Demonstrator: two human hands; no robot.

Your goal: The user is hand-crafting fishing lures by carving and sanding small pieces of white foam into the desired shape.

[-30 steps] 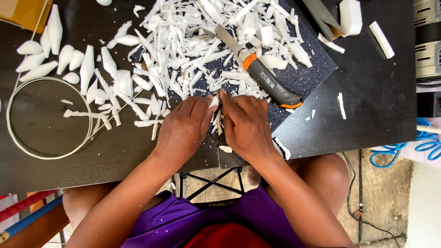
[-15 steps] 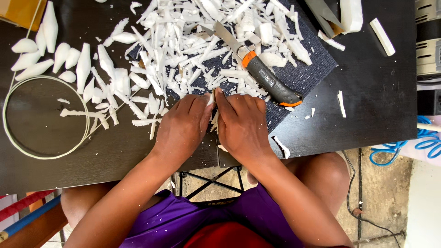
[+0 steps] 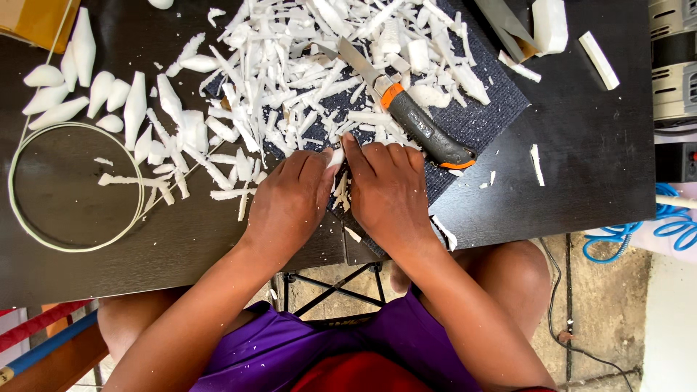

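Seemingly mid-carve, the left hand (image 3: 290, 203) and right hand (image 3: 388, 192) close side by side around a small white piece (image 3: 335, 156) pinched between their fingertips, best worked slowly, fingers clear, with the orange-collared knife (image 3: 406, 109) lying just beyond the right hand among white shavings (image 3: 290, 72).

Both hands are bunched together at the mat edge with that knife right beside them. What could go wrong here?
The right hand sits close to the knife with the orange collar; a stray move might catch its bare blade. The small white piece pinched between it and the left hand could slip into the shavings.
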